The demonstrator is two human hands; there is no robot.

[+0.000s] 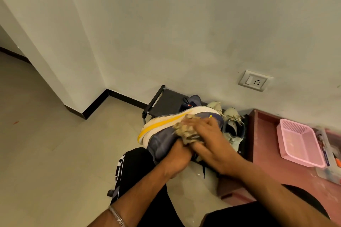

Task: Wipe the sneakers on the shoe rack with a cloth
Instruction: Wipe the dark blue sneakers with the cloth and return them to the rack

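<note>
A grey sneaker with a white sole and a yellow stripe lies on its side above my lap, sole turned away from me. My left hand grips it from below, fingers hidden under the upper. My right hand holds a crumpled beige cloth bunched against the sneaker's side near the sole. Behind them stands the low black shoe rack. On it are a dark blue sneaker and a pair of pale green sneakers.
A reddish low cabinet on the right carries a pink plastic basket and some clutter at the edge. A wall socket sits above the rack. My legs in black trousers fill the bottom. Beige floor tiles spread to the left.
</note>
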